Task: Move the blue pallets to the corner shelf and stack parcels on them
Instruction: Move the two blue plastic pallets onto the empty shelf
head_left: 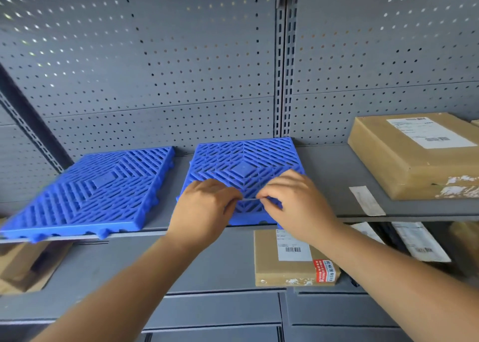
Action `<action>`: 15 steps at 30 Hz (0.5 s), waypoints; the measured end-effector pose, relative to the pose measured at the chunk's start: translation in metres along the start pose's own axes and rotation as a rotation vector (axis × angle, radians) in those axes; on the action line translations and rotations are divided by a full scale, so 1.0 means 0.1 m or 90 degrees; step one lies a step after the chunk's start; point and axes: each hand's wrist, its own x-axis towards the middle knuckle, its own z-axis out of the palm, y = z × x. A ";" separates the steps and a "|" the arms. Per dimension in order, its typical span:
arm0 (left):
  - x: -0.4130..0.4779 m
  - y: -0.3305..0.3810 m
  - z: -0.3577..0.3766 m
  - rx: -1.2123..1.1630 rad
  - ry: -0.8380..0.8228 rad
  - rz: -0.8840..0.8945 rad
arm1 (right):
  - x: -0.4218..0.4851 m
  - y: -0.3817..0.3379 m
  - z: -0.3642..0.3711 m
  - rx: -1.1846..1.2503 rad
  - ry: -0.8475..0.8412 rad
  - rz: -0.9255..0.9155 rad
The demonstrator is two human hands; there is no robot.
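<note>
Two blue pallets are lying flat on the grey shelf [331,175]; the left pallet [88,193] is sitting toward nine o'clock with its front edge overhanging the shelf lip, and the right pallet [241,170] is resting just beside it at the centre, a narrow gap between them; both are backing onto the perforated panel [155,69]. The left hand [204,209] and the right hand [293,204] are hovering over the near half of the right pallet, fingertips facing each other; each grip is pressed together, thumb against forefinger, pinching the ends of a thin pale strip [250,199] stretched between them; what the strip is I cannot tell. At three o'clock a large brown parcel [414,157] with a white label is lying on the same shelf, well apart from the pallets; a loose paper slip [366,201] is lying between them, near the parcel. On the lower shelf, toward five o'clock, a smaller brown parcel [285,266] with a barcode label and a red sticker is sitting below the right wrist; more cardboard [23,266] is showing at eight o'clock under the left pallet.
</note>
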 end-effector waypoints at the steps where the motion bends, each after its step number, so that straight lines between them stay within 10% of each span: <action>1: -0.05 -0.02 0.01 0.000 -0.014 -0.002 | -0.01 -0.03 0.04 -0.009 -0.012 -0.009; 15: -0.24 -0.06 0.06 -0.130 -0.050 -0.048 | -0.19 -0.12 0.15 -0.047 -0.064 -0.003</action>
